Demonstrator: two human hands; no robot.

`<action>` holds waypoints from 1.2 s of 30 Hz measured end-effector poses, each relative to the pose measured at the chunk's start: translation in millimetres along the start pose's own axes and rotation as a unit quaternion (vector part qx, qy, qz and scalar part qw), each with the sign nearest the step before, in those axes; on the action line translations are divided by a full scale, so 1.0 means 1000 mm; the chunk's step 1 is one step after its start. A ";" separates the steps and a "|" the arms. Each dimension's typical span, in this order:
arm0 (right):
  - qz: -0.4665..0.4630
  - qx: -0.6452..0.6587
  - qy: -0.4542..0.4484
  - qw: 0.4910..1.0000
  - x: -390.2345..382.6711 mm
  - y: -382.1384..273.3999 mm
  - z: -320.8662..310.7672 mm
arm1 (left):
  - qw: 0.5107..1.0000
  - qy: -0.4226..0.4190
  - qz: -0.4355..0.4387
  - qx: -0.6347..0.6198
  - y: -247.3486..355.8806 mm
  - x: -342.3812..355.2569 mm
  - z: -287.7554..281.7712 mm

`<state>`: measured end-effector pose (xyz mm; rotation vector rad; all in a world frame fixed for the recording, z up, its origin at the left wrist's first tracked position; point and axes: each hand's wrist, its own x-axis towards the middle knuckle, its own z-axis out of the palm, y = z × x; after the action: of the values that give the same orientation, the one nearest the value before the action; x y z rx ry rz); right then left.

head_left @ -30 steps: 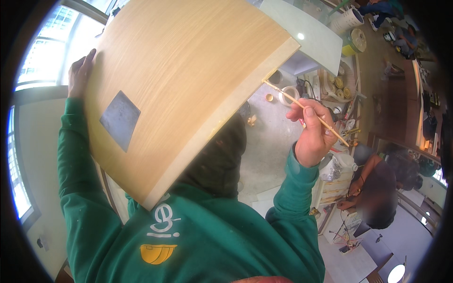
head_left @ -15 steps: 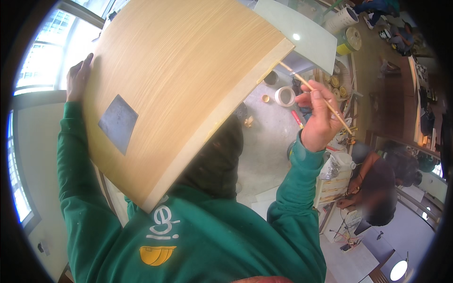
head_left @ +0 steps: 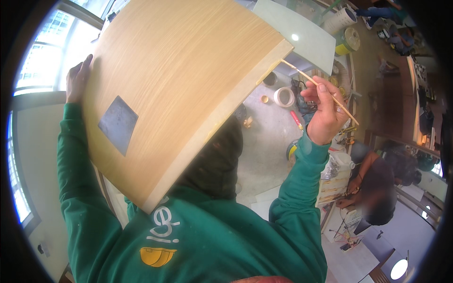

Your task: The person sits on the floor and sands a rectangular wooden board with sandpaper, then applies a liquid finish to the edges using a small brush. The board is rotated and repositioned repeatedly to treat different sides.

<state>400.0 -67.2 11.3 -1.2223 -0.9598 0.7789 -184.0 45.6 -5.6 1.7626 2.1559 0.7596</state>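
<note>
A large wood-grain panel (head_left: 188, 70) is tilted up in front of me, with a square grey patch (head_left: 119, 125) on its face. My left hand (head_left: 78, 79) grips the panel's far left edge, thumb on the near side; its other fingers are mostly hidden. Between the thumb and fingers of my right hand (head_left: 325, 111) is a thin wooden-handled paintbrush (head_left: 298, 70). Its tip meets the panel's pale side edge (head_left: 222, 120) close to the right corner. Yellowish streaks run along parts of that edge.
Below the panel are a white tape roll (head_left: 284, 97), a small cup (head_left: 264, 99) and a red-handled tool (head_left: 297, 120). Beyond stand a pale board (head_left: 306, 35) and a yellow-banded bucket (head_left: 348, 41). Another person (head_left: 377, 188) bends over a bench at right.
My right hand has shifted slightly right and nearer, and the brush tip sits a little higher on the side edge. The panel and my left hand stay put.
</note>
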 end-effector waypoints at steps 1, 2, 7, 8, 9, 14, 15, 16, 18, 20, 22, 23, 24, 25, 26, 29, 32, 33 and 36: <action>0.002 0.001 0.000 1.000 -0.001 -0.002 -0.001 | 1.000 0.000 -0.007 -0.002 0.000 0.000 -0.001; 0.004 0.002 0.001 1.000 -0.003 -0.004 -0.002 | 1.000 -0.001 -0.014 -0.003 0.000 -0.001 -0.001; -0.007 -0.006 -0.038 0.999 -0.003 0.000 0.001 | 1.000 0.013 0.012 -0.015 0.002 -0.002 0.001; -0.007 -0.015 -0.028 0.999 0.002 0.002 0.001 | 1.000 0.009 0.000 -0.020 0.000 0.000 0.001; -0.015 -0.011 -0.017 1.000 0.006 0.003 -0.001 | 1.000 0.005 -0.012 -0.025 -0.001 0.001 0.001; -0.051 -0.049 -0.016 0.997 0.002 -0.003 0.001 | 0.999 0.011 -0.036 -0.025 0.007 0.000 0.002; -0.060 -0.057 -0.023 0.996 0.000 -0.003 0.001 | 0.999 0.016 -0.031 -0.033 0.009 0.000 0.004; -0.054 -0.056 -0.035 0.996 -0.003 -0.003 0.000 | 0.999 0.016 -0.031 -0.028 0.008 -0.001 0.002; -0.044 -0.055 -0.059 0.996 -0.008 -0.002 -0.002 | 0.999 0.016 -0.032 -0.018 0.005 -0.001 -0.002; -0.050 -0.045 -0.053 0.996 -0.011 -0.005 -0.004 | 0.999 0.023 -0.031 -0.020 0.013 -0.003 0.001; -0.046 -0.043 -0.035 0.997 -0.009 -0.009 -0.003 | 0.999 0.024 -0.031 -0.019 0.011 -0.002 0.001; -0.040 -0.046 -0.021 0.998 -0.006 -0.011 -0.001 | 0.999 0.021 -0.031 -0.017 0.004 0.001 0.000; -0.033 -0.049 -0.007 0.998 -0.002 -0.012 0.000 | 0.999 0.018 -0.031 -0.016 -0.001 0.003 -0.001; -0.032 -0.045 -0.017 0.998 0.000 -0.009 0.001 | 0.999 0.015 -0.034 -0.013 0.000 0.004 -0.001; -0.027 -0.050 -0.030 0.998 -0.002 -0.008 0.001 | 0.999 0.012 -0.037 -0.011 0.000 0.004 0.000; -0.030 -0.052 -0.066 0.996 -0.013 -0.010 -0.001 | 0.999 0.017 -0.037 -0.011 0.004 0.003 0.001; -0.024 -0.024 -0.084 0.996 -0.012 -0.017 -0.001 | 0.999 0.030 -0.030 -0.006 0.003 0.003 0.000; -0.017 -0.025 -0.073 0.997 -0.008 -0.013 -0.002 | 0.999 0.035 -0.027 -0.002 0.002 0.003 0.000; -0.011 -0.035 -0.025 0.999 0.014 -0.004 -0.003 | 0.998 -0.005 -0.061 0.029 0.015 0.003 -0.003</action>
<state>408.6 -57.0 17.2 -1.2545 -1.0482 0.7672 -173.7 49.9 5.9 1.6393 2.2755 0.6631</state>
